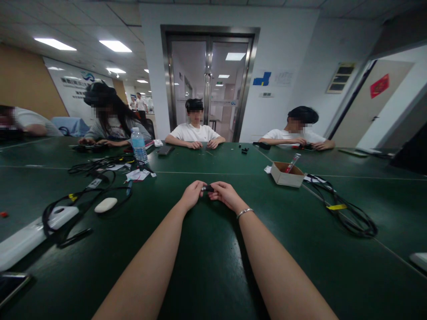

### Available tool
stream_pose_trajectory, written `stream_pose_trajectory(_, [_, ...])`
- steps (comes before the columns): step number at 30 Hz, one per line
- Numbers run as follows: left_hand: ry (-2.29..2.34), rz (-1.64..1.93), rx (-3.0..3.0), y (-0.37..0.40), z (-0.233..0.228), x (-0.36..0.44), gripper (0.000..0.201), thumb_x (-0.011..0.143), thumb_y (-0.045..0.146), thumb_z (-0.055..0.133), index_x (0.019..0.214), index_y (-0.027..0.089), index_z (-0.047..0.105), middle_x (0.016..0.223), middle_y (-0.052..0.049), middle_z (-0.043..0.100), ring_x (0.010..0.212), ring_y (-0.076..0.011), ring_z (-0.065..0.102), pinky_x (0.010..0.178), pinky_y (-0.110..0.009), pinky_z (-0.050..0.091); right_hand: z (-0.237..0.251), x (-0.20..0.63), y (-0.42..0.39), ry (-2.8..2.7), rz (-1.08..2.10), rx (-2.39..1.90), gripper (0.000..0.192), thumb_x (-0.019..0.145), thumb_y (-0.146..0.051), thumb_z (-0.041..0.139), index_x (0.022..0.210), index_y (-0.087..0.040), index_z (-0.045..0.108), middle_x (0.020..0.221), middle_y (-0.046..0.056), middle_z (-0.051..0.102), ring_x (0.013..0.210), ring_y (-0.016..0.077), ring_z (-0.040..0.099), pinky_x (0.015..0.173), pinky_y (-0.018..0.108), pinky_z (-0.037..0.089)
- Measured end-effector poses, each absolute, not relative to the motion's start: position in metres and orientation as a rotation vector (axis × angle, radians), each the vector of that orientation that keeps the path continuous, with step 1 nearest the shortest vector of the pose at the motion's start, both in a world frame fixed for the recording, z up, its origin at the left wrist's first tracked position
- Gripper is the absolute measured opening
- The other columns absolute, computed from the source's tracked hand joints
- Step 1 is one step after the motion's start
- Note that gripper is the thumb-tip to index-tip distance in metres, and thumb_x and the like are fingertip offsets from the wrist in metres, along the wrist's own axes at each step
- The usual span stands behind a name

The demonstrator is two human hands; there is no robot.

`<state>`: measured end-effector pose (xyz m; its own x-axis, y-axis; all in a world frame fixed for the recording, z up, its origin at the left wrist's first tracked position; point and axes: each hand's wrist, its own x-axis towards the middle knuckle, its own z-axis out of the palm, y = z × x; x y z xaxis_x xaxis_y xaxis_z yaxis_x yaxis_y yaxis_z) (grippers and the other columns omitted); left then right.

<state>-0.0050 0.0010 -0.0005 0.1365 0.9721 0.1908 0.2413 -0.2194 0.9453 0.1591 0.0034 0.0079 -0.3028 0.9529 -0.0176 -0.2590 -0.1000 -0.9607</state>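
At the middle of the dark green table (213, 266), both forearms stretch forward and the two hands meet over a small dark part (208, 189) with a pale metallic end; what it is cannot be told, it is too small. The left hand (192, 194) pinches it from its side with fingertips closed on it, and the right hand (224, 194), a thin bracelet (244, 212) on its wrist, clamps the other end, so the piece sits just above the tabletop between the two sets of fingers. Nothing lies directly in front of or under the hands; the surface around them is bare felt. Off to the left lie a tangle of black cables (83, 200), a white oval object (106, 205) just beside them, a long white power strip (30, 235) nearer the edge, and a phone (11, 286) at the corner. Farther back on that side stands a water bottle (139, 146) with scraps of paper (137, 175) near it. To the right sits an open cardboard box (286, 174) with a red-and-white stick poking out, and beyond it a coiled black cable (350, 213) with a yellow tag, well apart from the hands. Across the table, three seated people rest their own hands on the surface, each busy with small items; a glass double door (209, 84) stands behind them.
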Motion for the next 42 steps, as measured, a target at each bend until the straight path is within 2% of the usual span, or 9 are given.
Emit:
stream_pose_trajectory(4, [1.23, 1.139, 1.57, 0.0007, 0.0001, -0.0047, 0.025, 0.082, 0.029, 0.044, 0.098, 0.016, 0.059, 0.069, 0.0, 0.055, 0.052, -0.009, 0.044, 0.05, -0.021, 0.034, 0.0085, 0.1595, 0.0028, -1.171, 1.586, -0.886, 0.011, 0.083, -0.017, 0.066, 0.085, -0.01, 0.057, 0.065, 0.008, 0.065, 0.052, 0.0129, 0.063, 0.052, 0.021, 0.056])
stream_pose_trajectory(9, [1.2, 1.129, 1.622, 0.0019, -0.0009, -0.0057, 0.03, 0.085, 0.036, 0.041, 0.094, 0.015, 0.061, 0.059, 0.002, 0.049, 0.05, -0.0097, 0.042, 0.048, -0.02, 0.032, 0.0085, 0.1593, 0.0034, -1.175, 1.58, -0.904, 0.011, 0.082, -0.017, 0.066, 0.083, -0.01, 0.059, 0.065, 0.008, 0.065, 0.052, 0.0137, 0.063, 0.051, 0.022, 0.055])
stream_pose_trajectory(12, [1.217, 1.107, 1.546, 0.0027, -0.0017, -0.0059, 0.026, 0.082, 0.031, 0.045, 0.098, 0.016, 0.06, 0.064, 0.002, 0.051, 0.051, -0.009, 0.043, 0.046, -0.019, 0.031, 0.0085, 0.159, 0.0039, -1.175, 1.576, -0.899, 0.01, 0.082, -0.016, 0.066, 0.084, -0.01, 0.059, 0.065, 0.008, 0.065, 0.052, 0.0134, 0.063, 0.051, 0.022, 0.055])
stream_pose_trajectory(16, [1.174, 1.102, 1.546, 0.0023, -0.0015, -0.0057, 0.03, 0.085, 0.035, 0.042, 0.098, 0.015, 0.06, 0.061, 0.002, 0.049, 0.047, -0.0083, 0.041, 0.044, -0.019, 0.03, 0.0088, 0.1588, 0.0032, -1.169, 1.584, -0.906, 0.007, 0.084, -0.015, 0.064, 0.084, -0.01, 0.058, 0.065, 0.008, 0.065, 0.051, 0.0129, 0.062, 0.051, 0.022, 0.055])
stream_pose_trajectory(20, [1.202, 1.131, 1.557, 0.001, -0.0001, -0.0048, 0.025, 0.08, 0.03, 0.05, 0.099, 0.017, 0.059, 0.07, 0.001, 0.053, 0.052, -0.0081, 0.046, 0.046, -0.019, 0.033, 0.0099, 0.159, 0.0019, -1.169, 1.579, -0.911, 0.004, 0.086, -0.013, 0.059, 0.085, -0.01, 0.058, 0.066, 0.008, 0.065, 0.051, 0.0121, 0.063, 0.052, 0.021, 0.056])
stream_pose_trajectory(24, [1.168, 1.12, 1.553, -0.0004, 0.0011, -0.004, 0.027, 0.085, 0.034, 0.043, 0.098, 0.016, 0.058, 0.063, 0.001, 0.051, 0.047, -0.0079, 0.042, 0.044, -0.019, 0.032, 0.0105, 0.1589, 0.0018, -1.179, 1.579, -0.92, 0.004, 0.086, -0.013, 0.059, 0.085, -0.01, 0.058, 0.065, 0.008, 0.065, 0.051, 0.0124, 0.062, 0.051, 0.021, 0.055])
stream_pose_trajectory(28, [1.217, 1.138, 1.537, -0.0006, 0.0008, -0.004, 0.026, 0.083, 0.031, 0.047, 0.101, 0.018, 0.058, 0.072, 0.0, 0.054, 0.05, -0.0079, 0.044, 0.043, -0.018, 0.032, 0.0094, 0.1585, 0.0034, -1.166, 1.585, -0.912, 0.004, 0.086, -0.013, 0.06, 0.084, -0.01, 0.058, 0.065, 0.008, 0.065, 0.051, 0.0124, 0.062, 0.052, 0.021, 0.055])
stream_pose_trajectory(39, [1.178, 1.122, 1.562, 0.0034, -0.0021, -0.006, 0.027, 0.083, 0.034, 0.045, 0.099, 0.017, 0.059, 0.064, 0.001, 0.05, 0.048, -0.008, 0.042, 0.043, -0.018, 0.031, 0.0077, 0.1593, 0.0042, -1.171, 1.593, -0.892, 0.008, 0.083, -0.016, 0.064, 0.083, -0.011, 0.058, 0.064, 0.007, 0.064, 0.051, 0.0125, 0.062, 0.051, 0.022, 0.055])
stream_pose_trajectory(42, [1.196, 1.129, 1.563, 0.0013, 0.0001, -0.0055, 0.025, 0.08, 0.028, 0.049, 0.099, 0.017, 0.059, 0.065, 0.002, 0.049, 0.05, -0.008, 0.043, 0.044, -0.018, 0.032, 0.0078, 0.1592, 0.0042, -1.171, 1.591, -0.895, 0.011, 0.082, -0.017, 0.066, 0.084, -0.01, 0.059, 0.065, 0.007, 0.064, 0.052, 0.0127, 0.062, 0.051, 0.022, 0.056])
